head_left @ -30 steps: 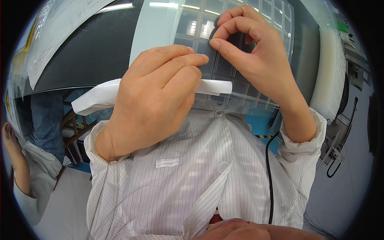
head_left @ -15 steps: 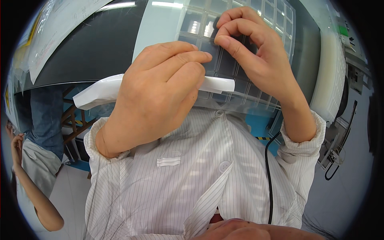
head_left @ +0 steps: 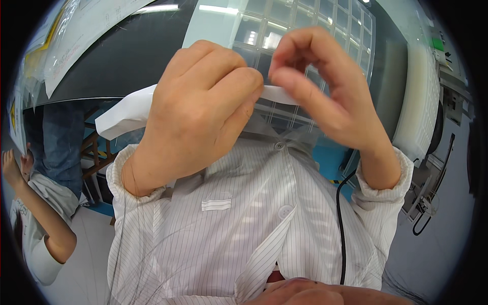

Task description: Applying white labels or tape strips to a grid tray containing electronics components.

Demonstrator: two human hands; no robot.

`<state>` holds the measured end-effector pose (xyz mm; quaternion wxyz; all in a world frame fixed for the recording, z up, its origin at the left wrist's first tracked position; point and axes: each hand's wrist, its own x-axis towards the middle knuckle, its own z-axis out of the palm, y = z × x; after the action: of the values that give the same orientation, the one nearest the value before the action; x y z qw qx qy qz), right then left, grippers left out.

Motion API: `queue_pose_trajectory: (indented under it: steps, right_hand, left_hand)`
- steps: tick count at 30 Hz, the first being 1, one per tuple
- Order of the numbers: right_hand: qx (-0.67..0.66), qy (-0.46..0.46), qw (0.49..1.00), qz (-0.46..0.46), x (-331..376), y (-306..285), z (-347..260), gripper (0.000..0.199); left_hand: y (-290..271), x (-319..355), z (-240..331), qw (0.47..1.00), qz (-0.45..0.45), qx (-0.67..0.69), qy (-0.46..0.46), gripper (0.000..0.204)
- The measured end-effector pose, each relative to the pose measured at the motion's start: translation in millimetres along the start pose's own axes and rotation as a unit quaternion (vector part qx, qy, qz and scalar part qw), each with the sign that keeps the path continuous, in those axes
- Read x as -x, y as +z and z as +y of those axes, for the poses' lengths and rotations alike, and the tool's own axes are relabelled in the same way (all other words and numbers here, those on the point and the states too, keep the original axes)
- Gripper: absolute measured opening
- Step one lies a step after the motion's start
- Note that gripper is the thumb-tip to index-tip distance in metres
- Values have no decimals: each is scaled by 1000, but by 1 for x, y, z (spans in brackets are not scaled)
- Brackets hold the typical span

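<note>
A white, glossy strip (head_left: 127, 114), paper or film, runs through my left hand (head_left: 201, 109), whose fingers are closed around it. The strip's long end hangs out to the left, and its short end shows between my hands. My right hand (head_left: 325, 86) is slightly blurred, with fingers curled and thumb tip near the forefinger. That thumb overlaps the strip's short end; whether it touches the strip, or pinches something small, is hidden. Beneath both hands lies a clear plastic tray (head_left: 305, 16) divided into many square compartments.
A black work surface (head_left: 129, 56) lies left of the tray, with printed sheets in plastic sleeves (head_left: 84, 43) at its far left. Stacked translucent trays (head_left: 419, 101) stand at the right. A black cable (head_left: 341, 229) hangs down my front. Another person (head_left: 48, 213) is at the lower left.
My right hand has come down and toward me from over the tray to the strip's short end. My left fingers have curled in more tightly. The other person's arm has shifted.
</note>
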<state>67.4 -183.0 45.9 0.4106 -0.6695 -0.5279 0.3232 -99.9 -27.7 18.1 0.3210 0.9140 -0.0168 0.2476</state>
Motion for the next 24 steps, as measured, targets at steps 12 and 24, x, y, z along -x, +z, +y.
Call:
queue_pose_trajectory:
  steps: [12,24]
  right_hand:
    - [112,-51,992,42,13,9,-5,10]
    - [-14,34,997,67,-21,2,1,7]
  left_hand:
    - [-20,7,1,994,-44,43,-86,4]
    - [-22,7,-2,999,-35,-10,-12,3]
